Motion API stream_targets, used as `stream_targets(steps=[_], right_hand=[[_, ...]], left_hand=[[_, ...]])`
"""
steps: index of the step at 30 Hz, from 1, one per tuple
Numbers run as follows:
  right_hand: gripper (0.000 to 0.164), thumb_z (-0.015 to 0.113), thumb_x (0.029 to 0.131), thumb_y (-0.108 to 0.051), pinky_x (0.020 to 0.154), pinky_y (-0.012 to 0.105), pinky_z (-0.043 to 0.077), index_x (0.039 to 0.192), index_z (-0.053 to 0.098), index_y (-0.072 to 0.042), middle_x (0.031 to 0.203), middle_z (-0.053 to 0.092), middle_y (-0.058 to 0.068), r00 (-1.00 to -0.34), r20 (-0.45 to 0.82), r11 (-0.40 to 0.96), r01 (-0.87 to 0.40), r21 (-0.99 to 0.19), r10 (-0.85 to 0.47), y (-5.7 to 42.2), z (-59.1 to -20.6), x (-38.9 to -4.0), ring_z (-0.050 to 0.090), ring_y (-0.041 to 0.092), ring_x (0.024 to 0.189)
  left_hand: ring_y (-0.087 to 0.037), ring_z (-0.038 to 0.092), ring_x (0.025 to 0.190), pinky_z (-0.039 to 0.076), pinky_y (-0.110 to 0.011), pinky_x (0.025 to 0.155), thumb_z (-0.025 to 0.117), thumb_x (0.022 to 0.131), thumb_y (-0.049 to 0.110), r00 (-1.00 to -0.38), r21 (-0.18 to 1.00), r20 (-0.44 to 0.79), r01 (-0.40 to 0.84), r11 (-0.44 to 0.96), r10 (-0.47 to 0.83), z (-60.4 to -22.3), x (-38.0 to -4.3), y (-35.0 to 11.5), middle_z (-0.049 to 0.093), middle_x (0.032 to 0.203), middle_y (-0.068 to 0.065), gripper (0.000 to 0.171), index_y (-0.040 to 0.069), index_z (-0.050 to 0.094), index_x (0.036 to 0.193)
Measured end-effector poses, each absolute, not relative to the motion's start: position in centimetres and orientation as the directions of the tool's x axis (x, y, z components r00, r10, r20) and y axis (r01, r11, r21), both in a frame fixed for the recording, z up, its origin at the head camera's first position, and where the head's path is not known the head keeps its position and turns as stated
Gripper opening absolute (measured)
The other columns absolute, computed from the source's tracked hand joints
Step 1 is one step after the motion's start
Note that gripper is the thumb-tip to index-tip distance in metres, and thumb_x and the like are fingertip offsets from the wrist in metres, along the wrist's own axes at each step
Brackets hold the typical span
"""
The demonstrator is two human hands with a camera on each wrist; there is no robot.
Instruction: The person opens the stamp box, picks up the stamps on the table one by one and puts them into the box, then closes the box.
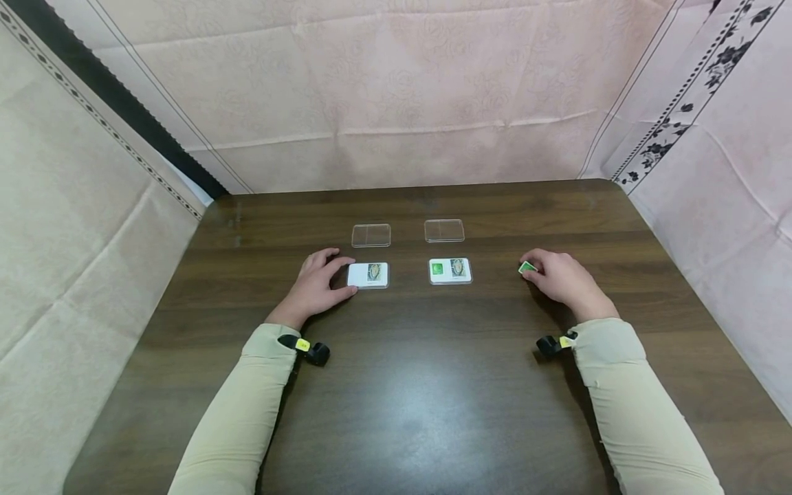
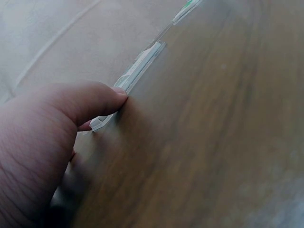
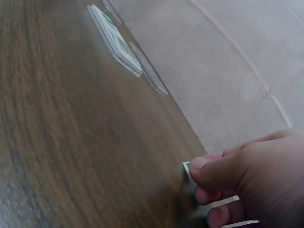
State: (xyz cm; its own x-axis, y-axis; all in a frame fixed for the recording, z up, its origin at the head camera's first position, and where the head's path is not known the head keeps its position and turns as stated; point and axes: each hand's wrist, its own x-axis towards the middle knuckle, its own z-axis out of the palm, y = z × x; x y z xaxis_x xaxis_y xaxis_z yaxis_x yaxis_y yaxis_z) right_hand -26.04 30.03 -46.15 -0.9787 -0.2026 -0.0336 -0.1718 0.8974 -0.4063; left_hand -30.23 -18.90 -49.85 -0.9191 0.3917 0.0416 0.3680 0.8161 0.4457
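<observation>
My left hand (image 1: 317,283) steadies the left flat plastic case (image 1: 368,276), its thumb at the near edge and its index finger at the far one. This case has a white face with one small picture on its right half. In the left wrist view the thumb (image 2: 102,100) presses the case's side. The right case (image 1: 450,271) lies apart, with a green square on its left and a similar picture on its right. Off to the right, my right hand (image 1: 563,280) pinches a small green-and-white square piece (image 1: 527,267) between thumb and fingertips, which partly hide it.
Two clear plastic covers, a left one (image 1: 371,235) and a right one (image 1: 444,230), lie behind the cases. All rest on a dark wooden table (image 1: 408,385). Pale cloth (image 1: 396,96) hangs beyond its far edge and along both sides.
</observation>
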Motion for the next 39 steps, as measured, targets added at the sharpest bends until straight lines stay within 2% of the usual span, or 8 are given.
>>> stream_targets(steps=[5,13,22,39], right_hand=[[0.027,0.063,0.1,-0.019,0.069,0.04,0.044,0.124,0.064,-0.007,0.092,0.065,0.009,-0.977,0.009,0.866,-0.191,-0.461,-0.211,29.9,-46.4,-26.2,0.056,0.024,0.076],[0.026,0.062,0.101,-0.017,0.062,0.036,0.044,0.126,0.062,-0.009,0.087,0.066,0.007,-0.982,0.064,0.807,-0.185,-0.561,-0.18,28.6,-46.1,-26.3,0.054,0.022,0.069],[0.029,0.056,0.099,-0.01,0.072,0.038,0.045,0.127,0.061,-0.007,0.092,0.071,0.009,-0.976,0.124,0.753,-0.215,-0.621,-0.176,27.0,-46.0,-26.7,0.062,0.023,0.078],[0.03,0.061,0.098,-0.011,0.067,0.035,0.047,0.128,0.061,-0.007,0.086,0.069,0.007,-0.979,0.169,0.626,-0.2,-0.753,-0.11,23.0,-45.2,-27.1,0.063,0.023,0.079]], left_hand=[[-0.037,0.023,0.146,0.021,-0.058,0.117,0.069,0.092,0.046,-0.918,0.444,0.046,0.371,0.815,0.393,-49.9,-30.3,-18.9,0.03,0.159,-0.015,0.061,0.023,0.053,0.145],[-0.037,0.022,0.146,0.021,-0.058,0.117,0.069,0.092,0.046,-0.919,0.449,0.044,0.369,0.814,0.392,-49.8,-30.1,-18.8,0.03,0.159,-0.015,0.061,0.023,0.053,0.146],[-0.038,0.023,0.146,0.02,-0.059,0.117,0.07,0.092,0.046,-0.918,0.448,0.054,0.375,0.812,0.394,-49.8,-30.1,-18.9,0.031,0.159,-0.015,0.06,0.022,0.054,0.145],[-0.038,0.023,0.145,0.02,-0.058,0.117,0.069,0.092,0.046,-0.918,0.45,0.053,0.373,0.811,0.393,-49.7,-30.0,-18.8,0.031,0.158,-0.016,0.06,0.021,0.054,0.145]])
